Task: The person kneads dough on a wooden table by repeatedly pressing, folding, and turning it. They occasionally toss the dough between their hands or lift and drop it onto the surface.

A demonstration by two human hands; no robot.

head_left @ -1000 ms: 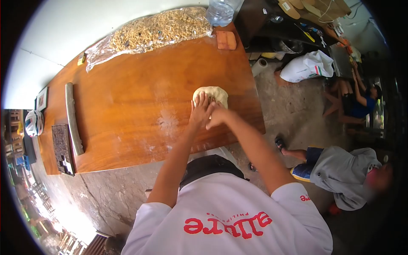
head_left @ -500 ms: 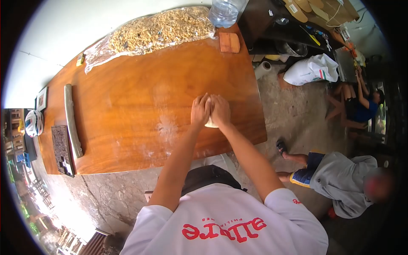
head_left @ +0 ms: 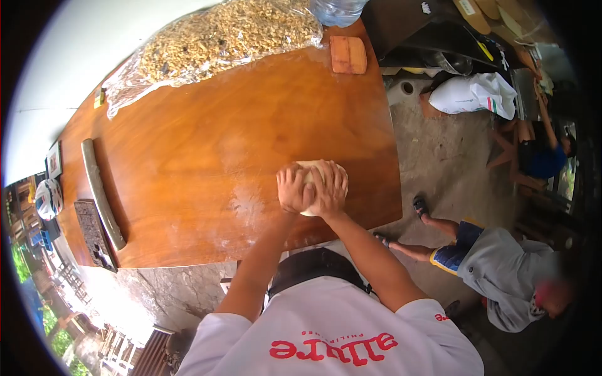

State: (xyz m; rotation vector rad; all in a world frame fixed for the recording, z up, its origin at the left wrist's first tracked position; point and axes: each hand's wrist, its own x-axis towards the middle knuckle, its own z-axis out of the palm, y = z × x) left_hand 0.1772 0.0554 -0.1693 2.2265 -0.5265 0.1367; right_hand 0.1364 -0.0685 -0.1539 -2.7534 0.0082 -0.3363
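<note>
A pale lump of dough lies on the wooden table near its front right part. Both of my hands press down on it side by side, thumbs close together. My left hand covers the dough's left side with its fingers spread. On the right side rests my right hand, its fingers also apart and stretched forward over the dough. The dough's rim shows beyond the fingertips and a little below the palms. Traces of white flour mark the tabletop left of my hands.
A clear plastic bag of brownish flakes lies along the table's back edge. A wooden block sits at back right, a long rolling pin at left. A person in a grey shirt is at right; another person is farther back.
My hands have spread out over the dough, whose outline now shows more widely around them. Before, they were closer together and hid most of it. The view has shifted slightly.
</note>
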